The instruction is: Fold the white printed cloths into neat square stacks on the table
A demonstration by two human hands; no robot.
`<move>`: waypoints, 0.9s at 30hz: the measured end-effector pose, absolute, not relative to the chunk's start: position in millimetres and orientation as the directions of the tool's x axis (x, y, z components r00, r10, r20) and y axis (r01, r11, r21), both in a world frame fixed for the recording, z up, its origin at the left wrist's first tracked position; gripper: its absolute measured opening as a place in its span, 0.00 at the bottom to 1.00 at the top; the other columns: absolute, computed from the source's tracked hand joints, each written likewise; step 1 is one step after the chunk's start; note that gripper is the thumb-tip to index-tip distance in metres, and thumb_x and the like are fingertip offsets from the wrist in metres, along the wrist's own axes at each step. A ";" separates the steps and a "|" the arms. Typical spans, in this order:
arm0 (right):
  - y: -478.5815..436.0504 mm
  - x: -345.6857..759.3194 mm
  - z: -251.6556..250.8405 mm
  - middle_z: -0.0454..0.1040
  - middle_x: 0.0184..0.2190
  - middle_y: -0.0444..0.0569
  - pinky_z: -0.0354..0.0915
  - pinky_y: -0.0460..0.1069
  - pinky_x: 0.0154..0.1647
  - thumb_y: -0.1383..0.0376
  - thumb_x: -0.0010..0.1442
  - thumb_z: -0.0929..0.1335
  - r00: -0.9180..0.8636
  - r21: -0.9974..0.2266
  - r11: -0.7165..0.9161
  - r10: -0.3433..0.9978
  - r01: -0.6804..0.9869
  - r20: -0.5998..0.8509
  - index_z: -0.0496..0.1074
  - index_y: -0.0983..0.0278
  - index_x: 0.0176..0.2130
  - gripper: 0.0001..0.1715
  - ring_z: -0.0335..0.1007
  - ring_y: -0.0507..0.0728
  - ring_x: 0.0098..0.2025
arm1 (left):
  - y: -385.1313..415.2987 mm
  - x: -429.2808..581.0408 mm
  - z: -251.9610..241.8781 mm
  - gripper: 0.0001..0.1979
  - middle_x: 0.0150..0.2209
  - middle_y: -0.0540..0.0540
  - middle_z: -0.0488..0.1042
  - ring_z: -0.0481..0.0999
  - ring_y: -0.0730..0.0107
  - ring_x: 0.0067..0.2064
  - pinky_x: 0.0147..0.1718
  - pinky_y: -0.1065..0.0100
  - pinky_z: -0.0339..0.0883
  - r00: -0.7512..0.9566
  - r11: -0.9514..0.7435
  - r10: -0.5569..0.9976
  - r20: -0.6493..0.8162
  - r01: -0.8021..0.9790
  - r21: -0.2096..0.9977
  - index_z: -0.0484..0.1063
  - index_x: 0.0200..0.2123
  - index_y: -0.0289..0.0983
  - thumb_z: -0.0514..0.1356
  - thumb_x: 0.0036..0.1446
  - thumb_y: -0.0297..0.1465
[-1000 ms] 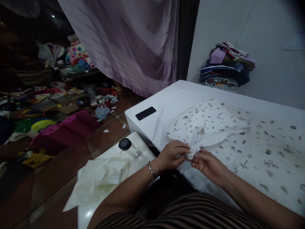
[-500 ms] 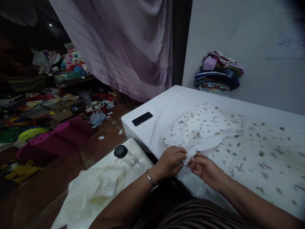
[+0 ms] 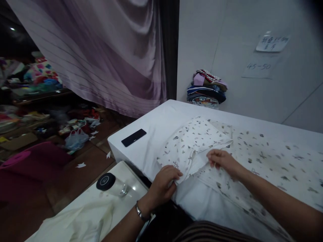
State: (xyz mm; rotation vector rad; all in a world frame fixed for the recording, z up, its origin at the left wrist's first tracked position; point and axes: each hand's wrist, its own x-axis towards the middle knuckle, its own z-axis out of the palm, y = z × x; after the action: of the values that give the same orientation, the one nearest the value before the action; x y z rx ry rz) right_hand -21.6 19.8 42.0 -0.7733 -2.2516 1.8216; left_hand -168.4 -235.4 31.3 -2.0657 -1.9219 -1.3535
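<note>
A thin white cloth (image 3: pixel 193 136) printed with small motifs is spread over the white table, its left part folded over on itself. My left hand (image 3: pixel 165 183) pinches the near left corner of the folded part between thumb and fingers. My right hand (image 3: pixel 223 161), farther right and slightly higher, has its fingers closed on the near edge of the fold. Between the two hands the edge runs loosely, showing its plain white underside. The rest of the printed cloth extends to the right, partly behind my right forearm.
A black phone (image 3: pixel 133 137) lies on the white table (image 3: pixel 161 116). At lower left, a black-lidded clear jar (image 3: pixel 106 181) and a cream cloth (image 3: pixel 75 220) rest on a low white surface. Folded clothes (image 3: pixel 207 89) are stacked by the wall. A purple curtain (image 3: pixel 121 60) hangs behind.
My hands, close together before, are now apart: the right has moved right and up along the cloth's edge while the left stays at the corner. The view has turned to the right.
</note>
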 end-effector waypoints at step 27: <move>86.6 -14.4 8.2 0.71 0.40 0.54 0.64 0.55 0.44 0.65 0.62 0.59 -0.918 -0.328 0.932 -0.013 -0.155 0.397 0.69 0.61 0.41 0.12 0.65 0.59 0.44 | -247.2 -163.4 13.1 0.19 0.41 0.47 0.74 0.70 0.66 0.48 0.54 0.53 0.56 -0.227 -0.139 0.824 0.519 0.808 0.573 0.59 0.39 0.40 0.49 0.43 0.17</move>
State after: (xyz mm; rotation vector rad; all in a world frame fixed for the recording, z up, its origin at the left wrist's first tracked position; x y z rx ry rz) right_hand -14.4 86.6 8.2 0.1216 -2.6938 0.5013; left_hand -163.4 -247.2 13.1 -1.9655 -2.0742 -1.3517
